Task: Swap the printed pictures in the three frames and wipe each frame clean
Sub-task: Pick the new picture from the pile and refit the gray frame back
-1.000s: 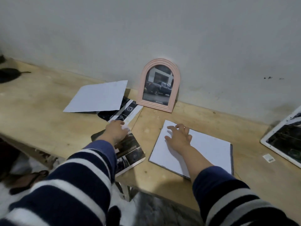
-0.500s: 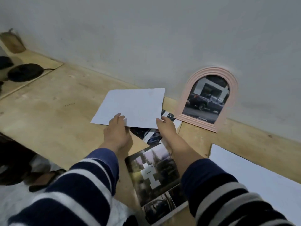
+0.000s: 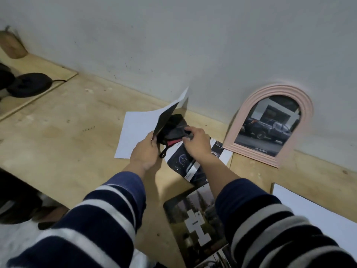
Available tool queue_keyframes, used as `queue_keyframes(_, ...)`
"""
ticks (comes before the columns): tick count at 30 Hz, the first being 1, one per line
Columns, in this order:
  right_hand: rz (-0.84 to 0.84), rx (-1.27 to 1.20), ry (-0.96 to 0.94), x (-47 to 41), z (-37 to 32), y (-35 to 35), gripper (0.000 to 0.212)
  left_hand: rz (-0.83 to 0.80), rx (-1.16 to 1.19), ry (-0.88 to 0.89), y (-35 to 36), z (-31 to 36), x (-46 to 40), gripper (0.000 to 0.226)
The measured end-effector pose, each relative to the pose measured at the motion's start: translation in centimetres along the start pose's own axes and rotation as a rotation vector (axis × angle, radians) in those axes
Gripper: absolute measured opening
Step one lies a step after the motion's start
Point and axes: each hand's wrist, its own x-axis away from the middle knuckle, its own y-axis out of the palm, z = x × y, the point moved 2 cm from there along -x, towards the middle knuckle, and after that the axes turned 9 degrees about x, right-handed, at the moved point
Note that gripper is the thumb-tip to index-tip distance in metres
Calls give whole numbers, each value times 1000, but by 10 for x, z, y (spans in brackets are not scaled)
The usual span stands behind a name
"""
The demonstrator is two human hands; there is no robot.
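Note:
My left hand pinches the near edge of a printed sheet and lifts it, white back up, dark side facing down. Under it lies another white sheet. My right hand grips a dark cloth with a red band and a loop beneath the raised sheet. A print with a round dial lies below my right hand. A pink arched frame holding a truck picture leans on the wall at right. A forest print lies near the table's front edge.
A large white sheet lies at the lower right. A black round object with a cord and a brown wooden piece sit at the far left. The wooden table meets the grey wall behind.
My left hand has lifted the white sheet's edge up. My right hand has moved under it and closed on the dark cloth that the sheet covered.

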Motion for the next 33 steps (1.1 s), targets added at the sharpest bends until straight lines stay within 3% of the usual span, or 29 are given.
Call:
queue_keyframes(4, -68, 405, -127, -12, -16, 21, 77, -3, 11, -1, -5, -7, -1, 35)
queue_keyframes(6, -107, 527, -164, -22, -19, 31, 70, -16, -5, 18, -6, -8, -2, 35)
queue_keyframes(8, -171, 580, -147, -30, -21, 36, 51, -27, -41, 36, -8, -9, -3, 35)
queue_keyframes(11, -101, 384, -135, -33, -21, 35, 17, -37, -81, 61, -7, -9, 0, 36)
queue_keyframes(14, 53, 52, -60, -26, -17, 19, 24, -71, -81, 120, -4, -12, 2, 38)
queue_keyframes(18, 200, -85, 61, 1, 7, -8, 26, -195, -97, 176, 8, -19, 7, 45)
queue_keyframes(26, 381, 6, 293, 85, 91, -43, 29, -414, -532, 173, 54, 13, 35, 59)
queue_keyframes(30, 489, 135, 439, 110, 123, -62, 19, -440, -593, 259, 79, 28, 44, 63)
queue_keyframes(33, 477, 229, 509, 121, 138, -65, 24, -505, -602, 210, 90, 30, 48, 64)
